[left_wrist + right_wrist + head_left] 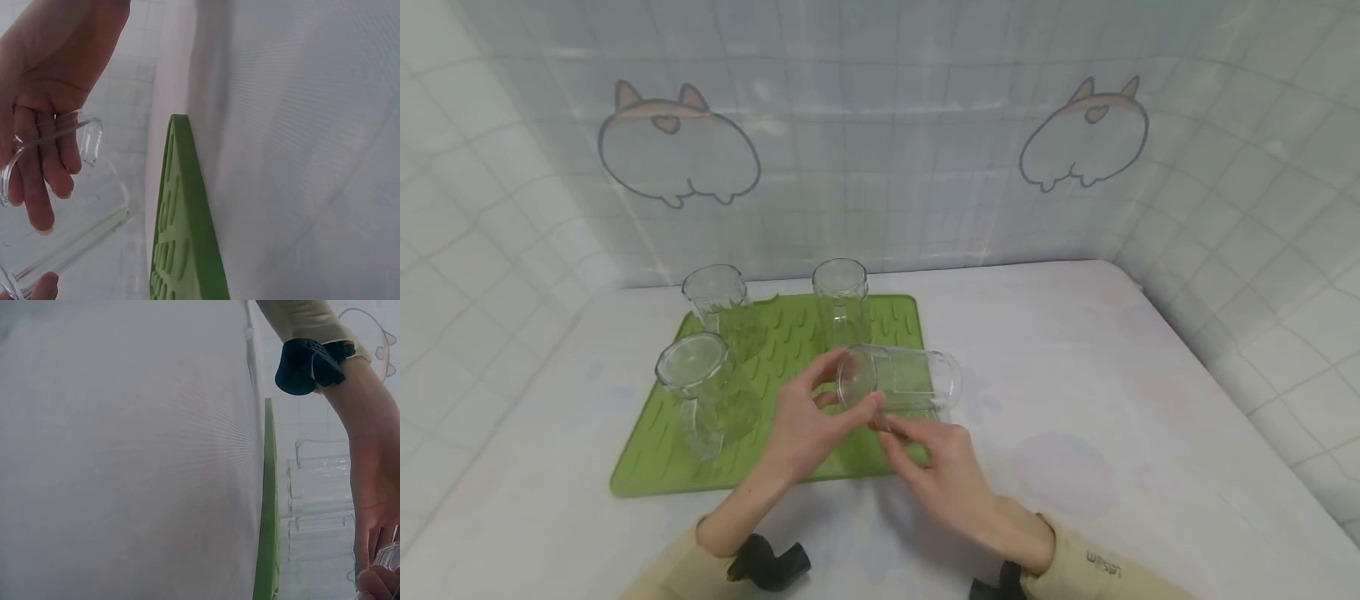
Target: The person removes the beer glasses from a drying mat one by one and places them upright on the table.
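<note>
You have both hands forward, meeting on one glass mug point(910, 379), which lies on its side in your grip above the right part of the green mat point(647, 462). Your left hand point(797, 433) comes up from the lower left, wrist raised, with the thumb along the near side of the mug's left end and the fingers going round behind it, so it is curled just wide enough to take the mug's girth. Your right hand point(951, 479) slants in from the lower right, its thumb and index finger drawn close together at the mug's underside, pinching around the handle. In the left wrist view its other fingers reach out fairly straight beside the clear glass, palm showing. Your two hands' fingertips come close together under the mug, while your forearms spread apart toward you, the tan sleeves point(1090, 567) ending near the wrists beside black wrist mounts point(771, 567). Three more mugs stand on the mat: a front-left mug point(696, 375), a back-left mug point(715, 296) and a back mug point(840, 292) just beyond your held one. The mat lies on a pale tabletop point(1075, 375).
</note>
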The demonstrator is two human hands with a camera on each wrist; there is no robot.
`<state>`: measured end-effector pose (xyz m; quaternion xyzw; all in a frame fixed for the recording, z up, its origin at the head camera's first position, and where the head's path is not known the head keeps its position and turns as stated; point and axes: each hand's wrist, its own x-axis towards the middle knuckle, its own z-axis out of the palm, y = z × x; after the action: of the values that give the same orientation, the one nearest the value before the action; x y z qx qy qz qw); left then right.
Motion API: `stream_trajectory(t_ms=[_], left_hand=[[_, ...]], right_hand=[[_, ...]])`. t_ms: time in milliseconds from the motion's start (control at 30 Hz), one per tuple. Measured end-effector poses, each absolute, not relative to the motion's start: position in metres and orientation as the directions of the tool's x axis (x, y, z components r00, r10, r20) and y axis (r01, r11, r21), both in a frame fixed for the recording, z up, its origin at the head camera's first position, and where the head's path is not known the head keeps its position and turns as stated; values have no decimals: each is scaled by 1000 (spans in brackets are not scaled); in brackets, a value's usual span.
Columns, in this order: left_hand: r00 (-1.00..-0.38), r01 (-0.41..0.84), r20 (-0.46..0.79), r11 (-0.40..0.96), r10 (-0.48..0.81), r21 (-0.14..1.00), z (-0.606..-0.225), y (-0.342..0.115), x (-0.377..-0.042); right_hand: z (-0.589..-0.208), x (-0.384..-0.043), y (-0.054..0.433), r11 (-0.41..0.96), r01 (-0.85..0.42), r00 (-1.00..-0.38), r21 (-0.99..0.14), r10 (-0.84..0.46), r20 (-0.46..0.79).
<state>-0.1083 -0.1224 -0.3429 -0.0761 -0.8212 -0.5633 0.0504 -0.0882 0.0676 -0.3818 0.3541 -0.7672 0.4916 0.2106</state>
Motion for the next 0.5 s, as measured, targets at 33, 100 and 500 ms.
stream_trajectory(t_ms=[33,100,500], left_hand=[[-984,181,167,348,68,920,-343,-123,-109],[-985,174,161,329,66,928,-344,-123,-109],[-986,167,167,311,26,936,-345,-124,-114]], right_hand=[[-381,-88,68,266,-738,-674,-620,-336,658],[-381,-87,69,265,-725,-688,-636,-336,644],[-378,-90,74,262,-756,-654,-599,-302,693]])
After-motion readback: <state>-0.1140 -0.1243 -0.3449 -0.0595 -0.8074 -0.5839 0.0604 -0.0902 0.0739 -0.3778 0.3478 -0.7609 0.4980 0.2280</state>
